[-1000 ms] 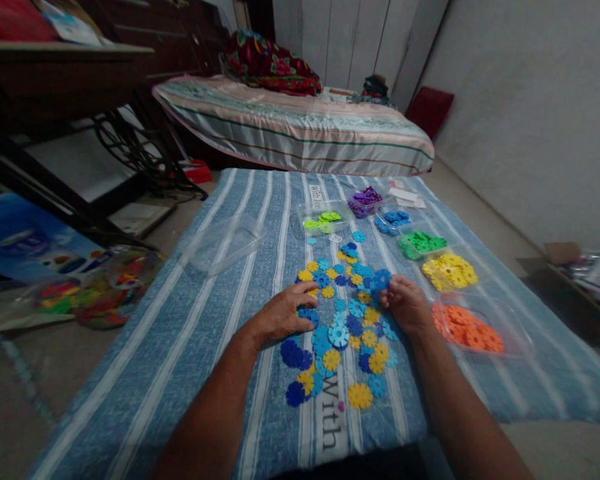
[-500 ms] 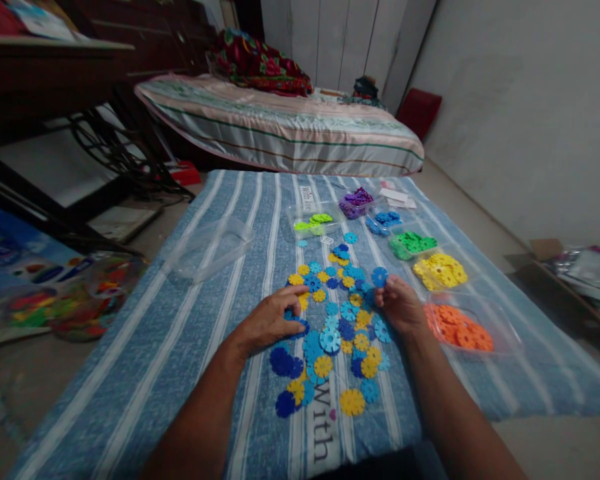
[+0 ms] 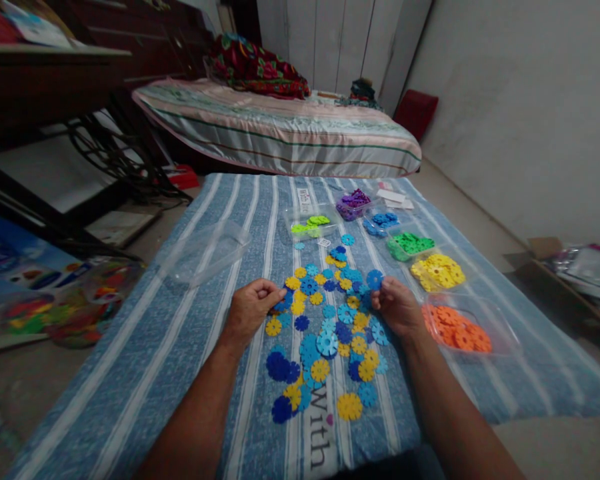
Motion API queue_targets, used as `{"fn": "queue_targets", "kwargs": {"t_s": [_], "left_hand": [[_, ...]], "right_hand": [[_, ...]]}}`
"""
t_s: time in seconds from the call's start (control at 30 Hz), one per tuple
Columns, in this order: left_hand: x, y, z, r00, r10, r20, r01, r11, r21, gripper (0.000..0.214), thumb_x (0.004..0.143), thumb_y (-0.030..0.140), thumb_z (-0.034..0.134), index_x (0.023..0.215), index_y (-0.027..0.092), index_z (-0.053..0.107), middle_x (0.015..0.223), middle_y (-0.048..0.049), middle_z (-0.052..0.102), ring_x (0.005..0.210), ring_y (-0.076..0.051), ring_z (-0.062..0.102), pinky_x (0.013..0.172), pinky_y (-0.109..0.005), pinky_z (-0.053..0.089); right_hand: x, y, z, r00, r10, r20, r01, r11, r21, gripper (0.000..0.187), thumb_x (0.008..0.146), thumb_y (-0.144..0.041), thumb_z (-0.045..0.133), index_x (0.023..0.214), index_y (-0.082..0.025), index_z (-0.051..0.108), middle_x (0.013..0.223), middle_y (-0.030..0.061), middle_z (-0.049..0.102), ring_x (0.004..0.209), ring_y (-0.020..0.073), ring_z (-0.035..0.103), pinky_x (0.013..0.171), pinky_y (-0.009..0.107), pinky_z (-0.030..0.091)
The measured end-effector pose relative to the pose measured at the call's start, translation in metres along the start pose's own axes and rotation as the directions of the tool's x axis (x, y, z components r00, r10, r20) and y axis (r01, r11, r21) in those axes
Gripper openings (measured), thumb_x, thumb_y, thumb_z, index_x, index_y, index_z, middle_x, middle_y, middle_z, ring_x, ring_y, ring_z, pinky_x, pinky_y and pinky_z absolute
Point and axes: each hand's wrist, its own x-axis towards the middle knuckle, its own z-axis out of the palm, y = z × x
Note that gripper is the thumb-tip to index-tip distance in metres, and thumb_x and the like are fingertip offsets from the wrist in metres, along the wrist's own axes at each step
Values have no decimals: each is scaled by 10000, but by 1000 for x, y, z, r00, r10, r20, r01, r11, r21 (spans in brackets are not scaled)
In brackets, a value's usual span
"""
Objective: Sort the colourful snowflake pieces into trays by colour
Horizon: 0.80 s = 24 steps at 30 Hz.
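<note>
Many flat, notched plastic discs in yellow, light blue and dark blue lie in a loose spread on the striped cloth. My right hand (image 3: 399, 305), at the right edge of the spread, pinches a blue notched disc (image 3: 375, 279) upright between thumb and fingers. At the left edge, the thumb and forefinger of my left hand (image 3: 253, 308) are pressed together on what looks like a dark blue notched disc (image 3: 283, 303), partly covered by the fingertips. A yellow disc (image 3: 273, 326) lies just below that hand. Nearer me are a dark blue disc (image 3: 281, 409) and a larger yellow disc (image 3: 349, 406).
Clear tubs hold sorted discs: lime (image 3: 311, 225), purple (image 3: 353, 204), blue (image 3: 381, 223), green (image 3: 411, 245), yellow (image 3: 438, 271) and orange (image 3: 457, 327). A clear tub (image 3: 205, 252) stands at left. Beyond the cloth-covered table (image 3: 180, 360) is a bed (image 3: 280, 133).
My left hand has drawn back leftward, its spread thumb and fingers now closed together, uncovering discs beneath. My right hand still holds its blue disc in nearly the same place.
</note>
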Motion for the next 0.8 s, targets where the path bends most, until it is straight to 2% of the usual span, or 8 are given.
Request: {"fn": "queue_targets", "kwargs": {"t_s": [0.13,0.3,0.43,0.8], "left_hand": [[2,0,1,998,-31,-61,30,999,-20,336,563,441,759,652,165,589,571,-1,634,476,-114,548,453,-214,447],[3,-2,1,996,-40,-76,40,999,-7,337,569,440,746,685,164,592,560,6,630,441,-103,534,396,-183,383],[3,-2,2,992,-91,-83,88,995,-43,355,568,445,737,726,168,581,568,17,626,403,-114,549,359,-180,344],[2,0,4,994,-65,-90,67,998,22,388,576,501,724,741,173,600,595,19,656,377,-103,519,385,-201,378]], "right_hand": [[0,2,1,1000,0,2,0,1000,-20,281,614,-320,841,691,-211,594,516,-41,568,471,120,559,436,217,438],[1,5,0,1000,11,2,-11,999,-49,271,608,-323,842,691,-200,615,566,-2,641,461,116,562,445,215,441],[1,6,0,1000,10,8,-10,998,-55,254,629,-318,835,703,-195,625,582,9,655,466,118,566,455,215,442],[1,7,4,1000,19,23,-18,997,-69,258,624,-320,843,714,-187,641,581,13,661,464,114,576,447,198,428]]}}
